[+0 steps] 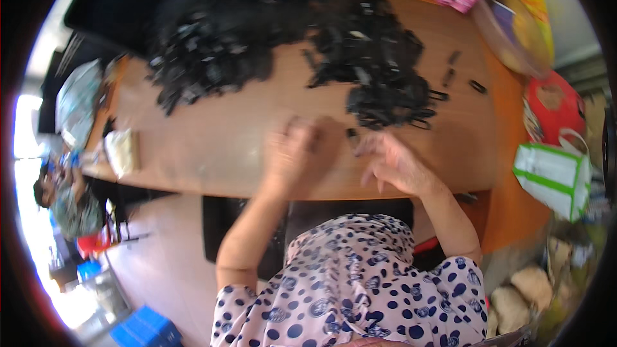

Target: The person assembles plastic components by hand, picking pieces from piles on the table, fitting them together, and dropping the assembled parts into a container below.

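Observation:
My left hand (290, 153) hovers over the wooden table (225, 141), smeared by motion, its fingers seemingly curled. Whether anything is in them cannot be made out. To the right, my right hand (395, 166) has its fingers apart, with nothing visible between them. Just beyond its fingertips lies a small dark piece (351, 133). A cluster of black oblong plastic pieces (385, 104) sits close past that hand, some shaped like open loops. It runs into a larger heap of similar black pieces (369, 45) farther back.
Another black heap (212, 58) lies at the far left, beside a large black container (122, 6). Several loose pieces (477, 87) lie rightward. A clear round tub (514, 32), a red bag (556, 109) and a white-green bag (553, 177) line the right. A person (74, 202) sits far left.

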A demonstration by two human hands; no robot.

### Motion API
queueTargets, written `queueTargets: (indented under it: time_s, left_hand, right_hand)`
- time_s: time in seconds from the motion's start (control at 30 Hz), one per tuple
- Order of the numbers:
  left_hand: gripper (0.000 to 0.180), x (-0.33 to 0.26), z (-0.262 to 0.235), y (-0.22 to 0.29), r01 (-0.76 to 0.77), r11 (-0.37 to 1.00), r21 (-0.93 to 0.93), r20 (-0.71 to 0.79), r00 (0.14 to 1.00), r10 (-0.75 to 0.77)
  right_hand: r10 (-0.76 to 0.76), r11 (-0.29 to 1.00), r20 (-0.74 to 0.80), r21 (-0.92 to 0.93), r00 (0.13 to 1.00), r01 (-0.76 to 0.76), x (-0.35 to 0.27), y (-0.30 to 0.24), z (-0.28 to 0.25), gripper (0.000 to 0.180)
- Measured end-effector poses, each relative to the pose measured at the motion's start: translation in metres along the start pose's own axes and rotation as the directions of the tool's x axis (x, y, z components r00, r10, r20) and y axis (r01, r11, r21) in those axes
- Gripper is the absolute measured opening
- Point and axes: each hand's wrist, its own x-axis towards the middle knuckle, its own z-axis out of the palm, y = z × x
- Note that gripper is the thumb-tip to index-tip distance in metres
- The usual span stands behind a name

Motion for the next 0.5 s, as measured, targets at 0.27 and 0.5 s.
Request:
queueTargets:
  time_s: [0.27,0.5]
  left_hand:
    - [0.031,0.125,-0.082,-0.017,-0.029,0.457,0.889,-0.085,0.97,0.226]
    - [0.027,0.109,-0.07,-0.018,-0.253,0.326,0.911,0.129,0.925,0.357]
  right_hand:
    - [-0.671,0.208,-0.485,-0.849,0.561,-0.486,-0.032,-0.029,-0.191,0.027]
    - [-0.634,-0.064,-0.342,-0.871,0.694,-0.487,-0.032,-0.043,-0.246,0.02]
